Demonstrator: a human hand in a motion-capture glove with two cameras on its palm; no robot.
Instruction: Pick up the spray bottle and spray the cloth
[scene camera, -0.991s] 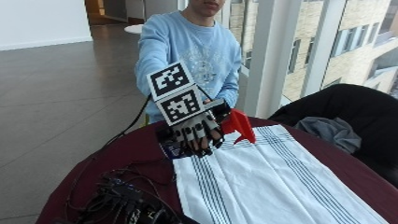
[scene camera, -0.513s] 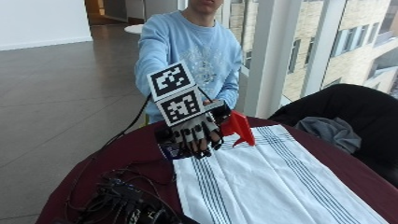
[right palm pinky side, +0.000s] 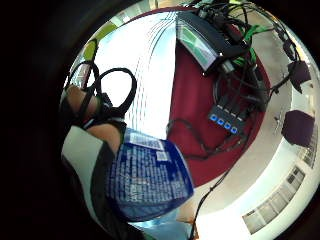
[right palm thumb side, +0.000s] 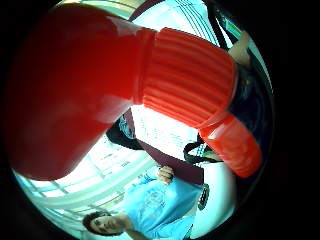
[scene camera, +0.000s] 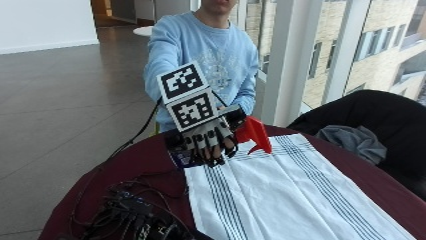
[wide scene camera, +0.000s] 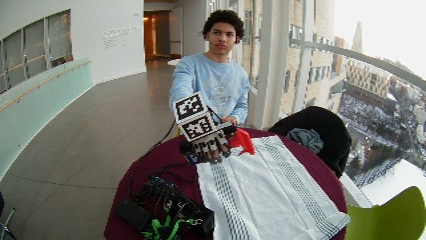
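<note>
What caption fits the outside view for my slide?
Gloved right hand holds a red-headed spray bottle above the striped white cloth on the round table.

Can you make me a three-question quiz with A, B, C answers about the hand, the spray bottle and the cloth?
1. Where is the cloth?
A. spread flat on the table
B. hanging on a chair
C. on the floor

2. What colour is the spray bottle top?
A. green
B. red
C. yellow

3. What is the gloved right hand doing?
A. lying flat on the cloth
B. pointing at the window
C. holding the spray bottle up above the table

Answers: 1 A, the striped cloth covers the tabletop. 2 B, the trigger head is bright red. 3 C, the fingers curl round the bottle in the air.
</note>
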